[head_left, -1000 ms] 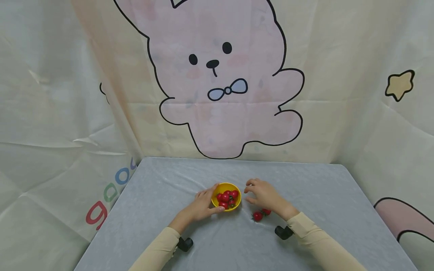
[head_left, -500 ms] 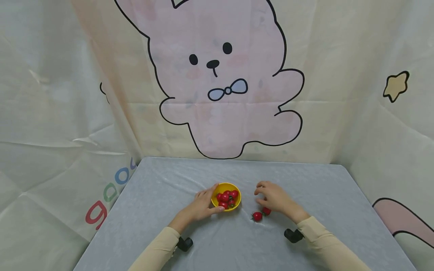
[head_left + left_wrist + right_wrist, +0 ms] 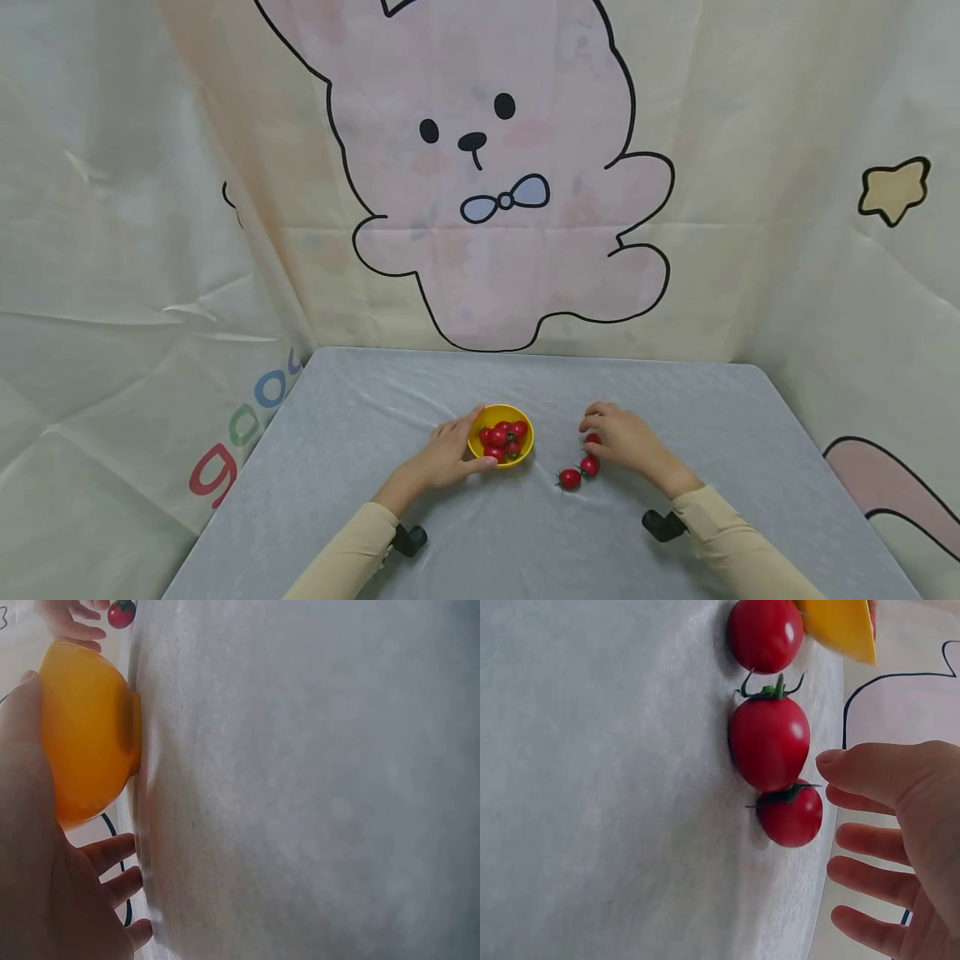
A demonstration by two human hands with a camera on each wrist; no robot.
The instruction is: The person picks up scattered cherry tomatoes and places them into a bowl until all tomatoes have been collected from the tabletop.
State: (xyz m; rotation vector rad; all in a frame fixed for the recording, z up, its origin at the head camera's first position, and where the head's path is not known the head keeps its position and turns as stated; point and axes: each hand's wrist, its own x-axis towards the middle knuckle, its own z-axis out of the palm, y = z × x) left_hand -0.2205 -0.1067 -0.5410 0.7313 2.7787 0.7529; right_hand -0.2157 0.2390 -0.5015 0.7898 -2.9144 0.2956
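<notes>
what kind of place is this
Possibly a small makeshift booth for tabletop work: pale, creased fabric-like hangings, one printed with a large pink cartoon animal, hang on three sides of a grey covered table, which bears a round yellow bowl of small red tomatoes.

Table (image 3: 697, 404): bowl (image 3: 90, 735) stands slightly nearer to left edge than right | in bowl: tomatoes (image 3: 498, 437) | right of bowl: three loose tomatoes (image 3: 590, 466), row towards far edge | left hand (image 3: 447, 458): at bowl's left side | right hand (image 3: 628, 437): beside farthest tomato (image 3: 593, 438)

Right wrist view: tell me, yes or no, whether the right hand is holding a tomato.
No, a gap shows between the right hand and the three loose tomatoes.
</notes>
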